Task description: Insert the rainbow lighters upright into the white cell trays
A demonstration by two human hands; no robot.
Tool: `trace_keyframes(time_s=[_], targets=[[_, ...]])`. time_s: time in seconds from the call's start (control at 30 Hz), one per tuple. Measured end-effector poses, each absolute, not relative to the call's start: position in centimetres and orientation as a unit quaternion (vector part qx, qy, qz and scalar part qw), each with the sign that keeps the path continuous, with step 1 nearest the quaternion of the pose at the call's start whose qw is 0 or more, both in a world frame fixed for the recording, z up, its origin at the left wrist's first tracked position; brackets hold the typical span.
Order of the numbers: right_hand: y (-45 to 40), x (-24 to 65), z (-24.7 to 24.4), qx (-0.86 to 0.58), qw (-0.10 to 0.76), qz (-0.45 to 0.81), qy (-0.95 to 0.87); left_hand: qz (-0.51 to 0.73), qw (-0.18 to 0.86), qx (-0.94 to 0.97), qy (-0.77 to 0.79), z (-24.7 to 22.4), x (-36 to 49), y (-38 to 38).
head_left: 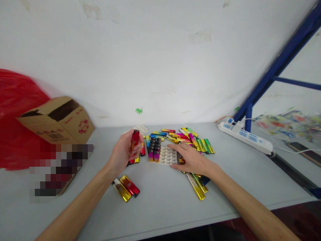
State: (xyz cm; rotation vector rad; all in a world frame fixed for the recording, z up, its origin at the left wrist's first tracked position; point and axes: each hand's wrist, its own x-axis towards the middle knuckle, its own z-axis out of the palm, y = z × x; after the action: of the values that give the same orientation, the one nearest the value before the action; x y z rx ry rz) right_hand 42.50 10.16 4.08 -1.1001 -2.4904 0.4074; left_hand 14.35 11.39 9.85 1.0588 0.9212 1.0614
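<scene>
My left hand (pixel 124 151) is wrapped round a red lighter (pixel 135 138), held upright above the table. A white tray (pixel 167 155) with round holes lies in the middle; upright purple lighters with black tops (pixel 153 150) fill its left columns. My right hand (pixel 192 158) rests at the tray's right edge with thumb and fingers apart, beside a loose heap of shiny lighters (pixel 184 135). A yellow lighter (pixel 122 190) and a red one (pixel 129 186) lie side by side near my left forearm.
A cardboard box (pixel 59 122) and a red plastic bag (pixel 20 117) stand at the left. A white power strip (pixel 244 137) lies at the right beside a blue metal frame (pixel 276 63) and a phone (pixel 304 152). Another white tray (pixel 140 129) lies near the wall.
</scene>
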Motion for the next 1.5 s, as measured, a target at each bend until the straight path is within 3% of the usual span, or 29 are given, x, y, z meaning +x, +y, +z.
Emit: trace_keyframes(time_s=[0.67,1.03,1.3,1.5], targets=[[10.3,42.6,3.8,-0.387,0.195,0.138,-0.891,0.464,0.642,0.473,0.385,9.5,14.7,11.7],[10.5,42.5,3.8,-0.382,0.198,0.142,-0.891,0.491,0.429,0.643,0.402,11.5,18.1,13.6],[10.8,42.6,3.5,-0.383,0.202,0.146,-0.889,0.275,0.363,0.803,0.385,10.4,18.5,17.7],[10.8,42.6,3.6,-0.393,0.208,0.156,-0.882,0.211,0.320,0.845,0.374,11.0,18.0,17.6]])
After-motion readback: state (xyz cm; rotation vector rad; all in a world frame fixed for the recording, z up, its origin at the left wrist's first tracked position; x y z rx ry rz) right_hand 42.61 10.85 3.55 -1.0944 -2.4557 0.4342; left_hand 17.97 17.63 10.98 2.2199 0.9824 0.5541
